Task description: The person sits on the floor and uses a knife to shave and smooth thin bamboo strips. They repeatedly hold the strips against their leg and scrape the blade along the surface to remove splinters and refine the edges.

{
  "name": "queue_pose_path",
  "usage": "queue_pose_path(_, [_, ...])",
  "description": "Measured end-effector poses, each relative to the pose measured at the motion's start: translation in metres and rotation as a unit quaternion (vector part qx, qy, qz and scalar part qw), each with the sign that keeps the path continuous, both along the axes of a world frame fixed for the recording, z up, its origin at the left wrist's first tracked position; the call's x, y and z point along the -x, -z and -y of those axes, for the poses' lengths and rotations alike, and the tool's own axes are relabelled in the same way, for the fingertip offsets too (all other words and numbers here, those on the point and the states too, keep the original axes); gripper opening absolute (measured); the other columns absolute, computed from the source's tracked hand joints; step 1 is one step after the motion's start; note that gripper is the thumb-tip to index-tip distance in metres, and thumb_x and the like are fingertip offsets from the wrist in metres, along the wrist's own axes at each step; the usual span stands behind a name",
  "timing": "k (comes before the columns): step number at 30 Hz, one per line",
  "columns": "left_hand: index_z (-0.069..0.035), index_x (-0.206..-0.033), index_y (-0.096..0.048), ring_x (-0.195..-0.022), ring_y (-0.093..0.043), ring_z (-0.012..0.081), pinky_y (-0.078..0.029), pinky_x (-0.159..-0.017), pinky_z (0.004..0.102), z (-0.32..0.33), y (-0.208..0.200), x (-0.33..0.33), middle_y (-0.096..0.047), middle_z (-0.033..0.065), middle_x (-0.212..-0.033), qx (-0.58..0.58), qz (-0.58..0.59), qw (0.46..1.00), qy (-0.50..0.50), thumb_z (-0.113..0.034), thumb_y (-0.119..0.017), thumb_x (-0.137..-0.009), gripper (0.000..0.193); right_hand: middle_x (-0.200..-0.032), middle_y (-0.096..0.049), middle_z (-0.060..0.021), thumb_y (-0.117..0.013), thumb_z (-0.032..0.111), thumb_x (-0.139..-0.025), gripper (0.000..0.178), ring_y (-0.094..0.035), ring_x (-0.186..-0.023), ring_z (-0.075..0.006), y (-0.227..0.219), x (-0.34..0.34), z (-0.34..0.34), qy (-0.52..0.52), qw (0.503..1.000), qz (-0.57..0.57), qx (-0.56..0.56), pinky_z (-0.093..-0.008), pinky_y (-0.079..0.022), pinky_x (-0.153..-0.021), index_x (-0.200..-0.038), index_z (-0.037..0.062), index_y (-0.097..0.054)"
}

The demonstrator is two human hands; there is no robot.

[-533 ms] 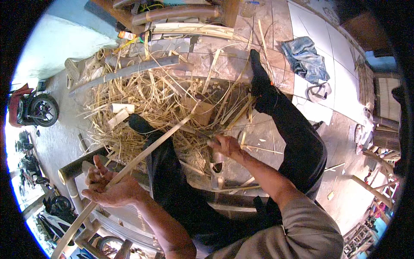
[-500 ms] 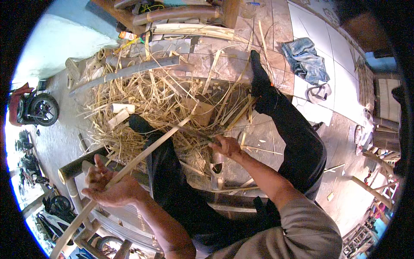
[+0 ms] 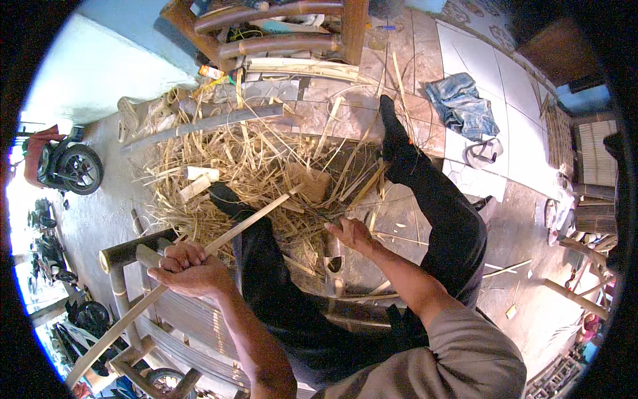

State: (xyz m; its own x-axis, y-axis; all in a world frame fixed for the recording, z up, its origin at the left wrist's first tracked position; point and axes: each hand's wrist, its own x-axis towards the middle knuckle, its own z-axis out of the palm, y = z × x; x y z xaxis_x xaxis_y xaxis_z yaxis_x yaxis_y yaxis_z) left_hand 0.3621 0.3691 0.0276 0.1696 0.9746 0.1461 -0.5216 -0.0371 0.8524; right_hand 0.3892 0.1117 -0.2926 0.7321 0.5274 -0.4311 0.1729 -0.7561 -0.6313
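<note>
A long, pale bamboo strip runs slantwise from the lower left up toward the middle. My left hand is closed around it, fingers curled over the strip near the bamboo bench. Just beyond my right knee side of the lap, my right hand is closed on a thin dark tool that looks like a knife; its blade is hard to make out against the shavings. The strip's far end lies a little left of this hand, above the shavings. A cut bamboo tube is below my right hand.
A heap of bamboo shavings covers the floor around my feet. Behind it lies a bamboo pole, with a bamboo rack farther back. Jean shorts lie at the right. A motorcycle wheel stands at the left.
My left hand has gone from loosely spread fingers to a closed grip on the strip. My right hand has shifted slightly right and down in the picture, and the view has shifted a little.
</note>
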Motion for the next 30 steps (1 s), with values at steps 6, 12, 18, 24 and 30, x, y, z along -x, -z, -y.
queue_pose_path(6, [-0.02,-0.059,-0.023,-0.043,-0.018,0.0087,-0.015,-0.037,0.0252,0.0,-0.079,0.04,-0.02,-0.0041,-0.053,0.041,0.003,0.999,0.0,-0.053,-0.043,-0.098,0.055,-0.072,-0.064,-0.028,-0.043,0.066,-0.091,0.075,-0.067,-0.077,-0.0421,-0.003,0.004,0.009,0.12,0.991,-0.065,0.004,-0.0511,-0.051,-0.072,-0.087,-0.0056,-0.063])
queue_pose_path(12, [-0.017,-0.066,-0.035,-0.049,-0.025,0.0086,-0.021,-0.037,0.025,0.006,-0.133,0.066,-0.028,-0.0026,-0.063,-0.057,0.183,0.981,0.034,-0.056,-0.041,-0.098,0.051,-0.052,-0.055,-0.0096,-0.04,0.079,-0.084,0.081,-0.062,-0.052,-0.0223,-0.074,0.02,0.025,0.096,0.963,-0.242,-0.066,-0.04,-0.052,-0.054,-0.059,0.0047,-0.061])
queue_pose_path(18, [-0.011,-0.076,-0.042,-0.062,-0.045,0.0136,-0.042,-0.057,0.0267,0.056,-0.124,0.054,-0.043,0.0005,-0.069,-0.005,0.071,0.997,0.023,-0.05,-0.037,-0.102,0.047,-0.066,-0.058,-0.0079,-0.045,0.073,-0.087,0.074,-0.06,-0.063,-0.0173,-0.218,0.042,0.04,0.098,0.893,-0.279,-0.34,-0.0354,-0.051,-0.06,-0.084,0.0,-0.061])
queue_pose_path(24, [-0.008,-0.086,-0.048,-0.063,-0.047,0.0152,-0.047,-0.06,0.0342,0.145,-0.075,0.046,-0.046,0.0028,-0.073,0.106,-0.058,0.966,0.229,-0.054,-0.05,-0.097,0.047,-0.073,-0.059,-0.0081,-0.047,0.053,-0.098,0.058,-0.058,-0.062,-0.0183,-0.303,0.028,0.061,0.269,0.761,-0.137,-0.575,-0.0362,-0.05,-0.056,-0.108,-0.004,-0.056])
queue_pose_path(30, [0.0,-0.082,-0.054,-0.054,-0.053,0.0203,-0.047,-0.05,0.0366,0.185,-0.056,0.045,-0.05,0.0075,-0.067,0.036,-0.333,0.798,0.501,-0.048,-0.051,-0.098,0.05,-0.064,-0.055,-0.007,-0.046,0.042,-0.101,0.046,-0.056,-0.055,-0.0167,-0.358,0.01,0.132,0.366,0.752,0.026,-0.547,-0.0321,-0.047,-0.051,-0.096,-0.0031,-0.056])
